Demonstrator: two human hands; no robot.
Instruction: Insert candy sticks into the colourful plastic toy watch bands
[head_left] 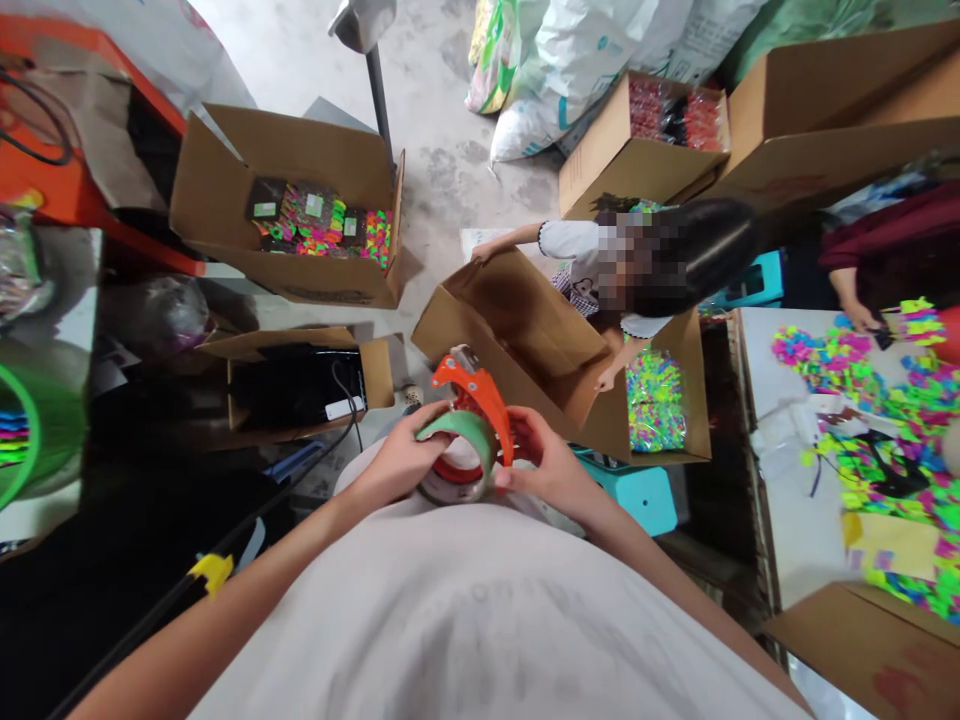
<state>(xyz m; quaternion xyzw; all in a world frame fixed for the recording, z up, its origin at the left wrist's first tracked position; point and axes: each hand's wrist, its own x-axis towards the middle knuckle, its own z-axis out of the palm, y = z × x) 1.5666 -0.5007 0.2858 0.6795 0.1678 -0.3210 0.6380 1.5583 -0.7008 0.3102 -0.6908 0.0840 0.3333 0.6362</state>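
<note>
Close to my body I hold an orange tape dispenser (480, 390) fitted with a roll of green tape (469, 430). My left hand (412, 445) is closed on the tape roll from the left, its thumb over the roll's edge. On the other side my right hand (544, 460) grips the dispenser's orange handle, fingers partly behind it. Just beyond my hands, an open cardboard box (499, 340) is tilted, held at its sides by another person (577, 250). The box's visible inside is bare brown cardboard.
A carton of packaged colourful pieces (292, 270) stands at the left, near a box of black material (240, 385). At right are a box of bright packs (694, 400), a teal stool (649, 500) and a table (765, 380) of colourful pieces with another person's hand (859, 315).
</note>
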